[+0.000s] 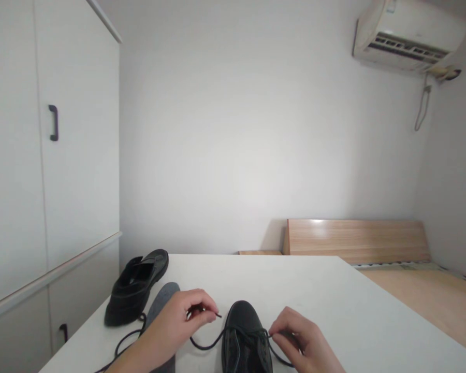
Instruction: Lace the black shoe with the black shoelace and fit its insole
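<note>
Left hand [184, 316] has thumb and forefinger pinched together on the black shoelace [206, 348], a short tip of it poking out past the fingertips; right hand [306, 339] is likewise closed at the fingertips on lacing at the right side of the black shoe [243, 313]. That shoe rests on the white counter [306, 282] between the two hands, toe pointing away from the person, its heel end cut off by the lower edge of the view. Slack cord sags from beneath the left hand to the shoe, and another curve hangs by the right hand. The shoelace looks thin, round and limp, so it probably weighs next to nothing, bends at any touch and may slide out of a loose pinch; the firm grip for it is close to the tip, thumb against forefinger. The shoe's upper has a smooth sheen and seems fairly stiff at the toe, softer around the lacing; it should be light enough to shift if the cord is tugged, and its sides would give a steady hold. Near the left hand lie a flat grey piece [163, 300], perhaps an insole, and, farther off, a second black shoe [134, 292].
</note>
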Demonstrator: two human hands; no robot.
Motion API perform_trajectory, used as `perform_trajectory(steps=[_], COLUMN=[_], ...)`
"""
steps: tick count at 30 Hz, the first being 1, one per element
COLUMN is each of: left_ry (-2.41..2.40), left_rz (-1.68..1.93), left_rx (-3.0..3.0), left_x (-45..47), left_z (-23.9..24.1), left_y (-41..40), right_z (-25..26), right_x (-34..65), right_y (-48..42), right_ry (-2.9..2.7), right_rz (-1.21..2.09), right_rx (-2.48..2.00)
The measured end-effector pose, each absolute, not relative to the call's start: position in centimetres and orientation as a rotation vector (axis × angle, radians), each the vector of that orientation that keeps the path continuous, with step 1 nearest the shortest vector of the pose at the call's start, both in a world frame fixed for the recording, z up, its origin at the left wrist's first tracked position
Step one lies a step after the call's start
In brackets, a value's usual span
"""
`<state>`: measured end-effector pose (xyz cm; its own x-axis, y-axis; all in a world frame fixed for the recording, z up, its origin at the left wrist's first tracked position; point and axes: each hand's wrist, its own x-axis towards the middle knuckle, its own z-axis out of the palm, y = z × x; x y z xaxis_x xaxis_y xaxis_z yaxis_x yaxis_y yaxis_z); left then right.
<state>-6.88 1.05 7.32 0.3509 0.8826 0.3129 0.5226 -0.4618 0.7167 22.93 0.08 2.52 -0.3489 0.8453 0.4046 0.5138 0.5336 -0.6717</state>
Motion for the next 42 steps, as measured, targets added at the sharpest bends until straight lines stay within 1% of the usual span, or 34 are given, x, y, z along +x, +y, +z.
perform_trajectory(steps=[7,13,19,26,29,33,35,39,42], left_ry=[1.249,1.153,1.081,1.111,1.123,1.166,1.199,1.232,1.253], left_rz=[0.716,0.788,0.867,0.981,0.978,0.965,0.971,0.955,0.946], left_rx=[2.128,2.045,1.848,1.812,1.851,2.007,2.077,2.157,2.214], left_x=[-5.5,-5.1,-5.8,-6.0,-6.2,-6.4,-6.4,-6.3,-6.2], left_z=[4.2,2.5,2.1,0.9,0.9,1.7,2.2,2.9,3.1], left_y=[0.3,0.7,1.4,2.0,1.9,1.3,1.0,0.6,0.6], right_z=[1.8,0.9,1.9,3.0,2.5,2.2,2.5,3.3,3.4], right_x=[21.3,20.6,19.4,17.6,17.9,19.3,19.9,20.1,19.8], right_y=[0.3,0.9,2.1,3.5,3.6,2.8,2.3,1.7,1.7], right_ry=[-2.023,-1.968,-1.983,-2.017,-1.974,-1.951,-2.006,-2.186,-2.23], right_rz=[0.728,0.921,0.836,0.81,0.912,1.03,0.993,0.707,0.598], right_rx=[-1.148,-1.127,-1.071,-1.115,-1.109,-0.989,-0.965,-0.933,-0.9])
